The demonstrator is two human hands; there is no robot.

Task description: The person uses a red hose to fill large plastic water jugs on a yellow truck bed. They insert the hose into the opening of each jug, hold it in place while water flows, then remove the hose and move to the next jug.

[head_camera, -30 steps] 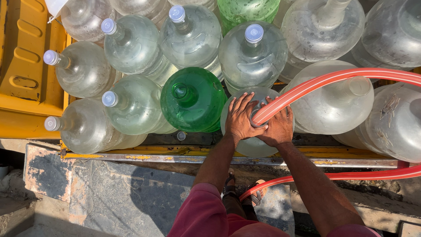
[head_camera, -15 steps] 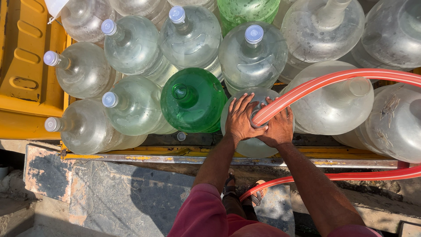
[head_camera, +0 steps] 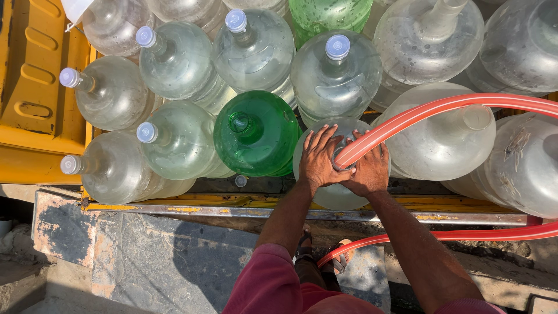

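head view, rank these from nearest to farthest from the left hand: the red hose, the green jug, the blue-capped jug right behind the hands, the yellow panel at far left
1. red hose: touching the left hand at the jug mouth under both hands.
2. green jug: just to the hand's left, alongside it.
3. blue-capped jug: behind the hands, farther up the picture.
4. yellow panel: at the far left edge, beyond the clear jugs.

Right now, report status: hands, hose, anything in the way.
Left hand and right hand on clear jug, holding red hose at its mouth. Green jug close alongside.

Bright daylight, hard shadows on ground, glare on bottles (head_camera: pixel 336 75), sharp focus.
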